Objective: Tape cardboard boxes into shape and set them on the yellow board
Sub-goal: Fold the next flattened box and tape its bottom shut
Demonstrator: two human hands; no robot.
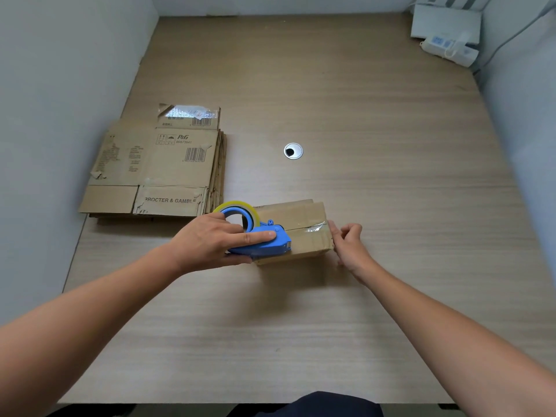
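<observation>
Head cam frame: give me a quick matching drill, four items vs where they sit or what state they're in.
Items:
1. tape dispenser
2. small box
3. flat cardboard stack
4. power strip

Places or states:
A. far right corner of the desk
B. gripped in the left hand
C. lying unfolded at the left
D. seam partly taped, right hand at its end

Pairs: 1-B, 2-D, 3-C, 4-A

The tape dispenser [258, 236] hides the box's [301, 230] left end

Single head view; looks steeply down, close over table [361, 296].
</observation>
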